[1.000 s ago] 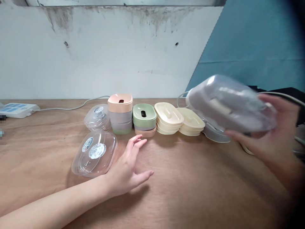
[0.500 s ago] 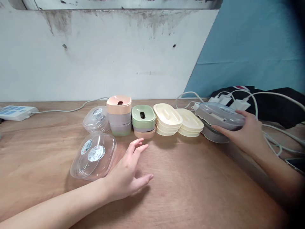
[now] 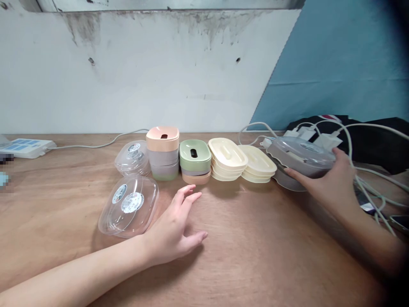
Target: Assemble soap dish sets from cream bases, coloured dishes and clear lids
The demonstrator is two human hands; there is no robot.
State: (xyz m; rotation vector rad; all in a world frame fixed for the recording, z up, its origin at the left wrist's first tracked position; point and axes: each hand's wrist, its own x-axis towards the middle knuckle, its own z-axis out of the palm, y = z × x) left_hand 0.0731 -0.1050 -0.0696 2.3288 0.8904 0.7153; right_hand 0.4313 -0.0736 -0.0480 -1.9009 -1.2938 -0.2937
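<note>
At the right, my right hand (image 3: 332, 179) grips a grey box with a clear lid (image 3: 300, 155) by its near right side, thumb in front. Beneath that box lies another grey container (image 3: 290, 181), partly covered by it. My left hand (image 3: 179, 228) hovers low over the table with fingers apart and nothing in it. Just left of it is a large clear plastic lid (image 3: 128, 209) with round stickers. Farther back stand smaller clear lids (image 3: 131, 158), a peach and grey stack (image 3: 162, 157), a green-topped stack (image 3: 194, 155), and two stacks of cream lids (image 3: 227, 157).
A white power strip (image 3: 30, 148) sits at the far left, its cable running along the wall. White chargers (image 3: 327, 140) and loose cables (image 3: 372, 187) crowd the right, beside a black cloth (image 3: 377, 145). A phone (image 3: 401, 222) lies at the right edge.
The camera view has shifted slightly, so everything appears a little to the right. My right hand keeps its hold on the grey box, which sits about level on the lower one. My left hand stays open.
</note>
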